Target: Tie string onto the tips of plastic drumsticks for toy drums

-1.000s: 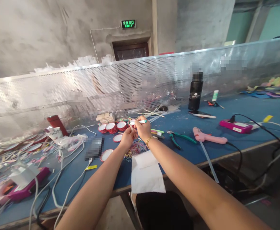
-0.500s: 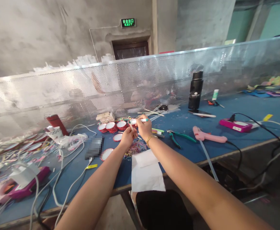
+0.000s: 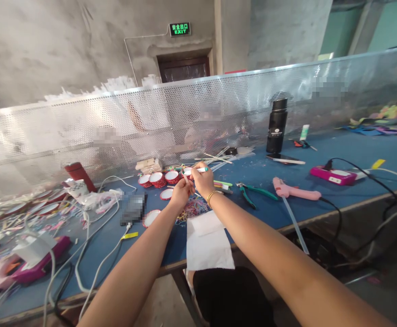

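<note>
In my right hand [image 3: 203, 179] is a white marker pen [image 3: 201, 170] with a green end, its tip toward my left hand. My left hand [image 3: 183, 193] pinches a small, thin stick-like piece; its kind is too small to make out. Both hands are close together above the blue table. Behind and left of them stand stacks of round red-rimmed white discs [image 3: 157, 179], and single discs [image 3: 152, 218] lie nearer. Below my hands is a heap of colourful thin strands [image 3: 193, 209], beside a white cloth [image 3: 208, 245] hanging over the table edge.
Right of my hands lie green-handled pliers [image 3: 257, 191] and a pink glue gun [image 3: 295, 190]. A black bottle [image 3: 276, 129] stands behind them. On the left are a phone [image 3: 133, 209], white cables and a purple power strip [image 3: 45, 259]. A perforated metal divider [image 3: 246, 100] runs along the back.
The camera view has shifted slightly. Both hands stay together, with the marker pen still in the right hand and the small piece in the left.
</note>
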`<state>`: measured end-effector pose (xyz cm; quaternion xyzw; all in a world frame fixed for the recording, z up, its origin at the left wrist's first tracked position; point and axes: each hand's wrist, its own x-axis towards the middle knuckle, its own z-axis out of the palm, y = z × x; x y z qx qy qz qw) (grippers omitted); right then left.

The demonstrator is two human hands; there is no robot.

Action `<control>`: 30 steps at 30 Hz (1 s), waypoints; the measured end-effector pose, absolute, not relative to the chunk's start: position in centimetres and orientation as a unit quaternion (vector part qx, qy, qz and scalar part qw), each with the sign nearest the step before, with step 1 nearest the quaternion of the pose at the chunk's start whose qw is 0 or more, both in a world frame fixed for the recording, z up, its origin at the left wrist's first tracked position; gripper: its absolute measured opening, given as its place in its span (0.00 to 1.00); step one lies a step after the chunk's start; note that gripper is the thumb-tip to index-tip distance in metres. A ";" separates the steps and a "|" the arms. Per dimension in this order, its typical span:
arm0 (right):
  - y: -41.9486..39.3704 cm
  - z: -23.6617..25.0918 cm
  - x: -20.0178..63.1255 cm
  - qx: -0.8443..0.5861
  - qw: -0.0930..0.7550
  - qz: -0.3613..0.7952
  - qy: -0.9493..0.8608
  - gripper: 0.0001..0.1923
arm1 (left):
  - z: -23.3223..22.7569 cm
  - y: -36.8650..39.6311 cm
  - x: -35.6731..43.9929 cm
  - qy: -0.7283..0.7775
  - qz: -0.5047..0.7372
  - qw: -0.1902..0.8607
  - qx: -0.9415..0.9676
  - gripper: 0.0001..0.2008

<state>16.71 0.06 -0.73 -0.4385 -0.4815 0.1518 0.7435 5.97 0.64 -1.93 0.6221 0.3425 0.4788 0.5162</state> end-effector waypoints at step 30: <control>0.0 -0.6 16.8 -0.445 0.749 0.145 -0.468 0.07 | -1.7 0.4 5.9 0.338 0.483 0.527 0.612 0.08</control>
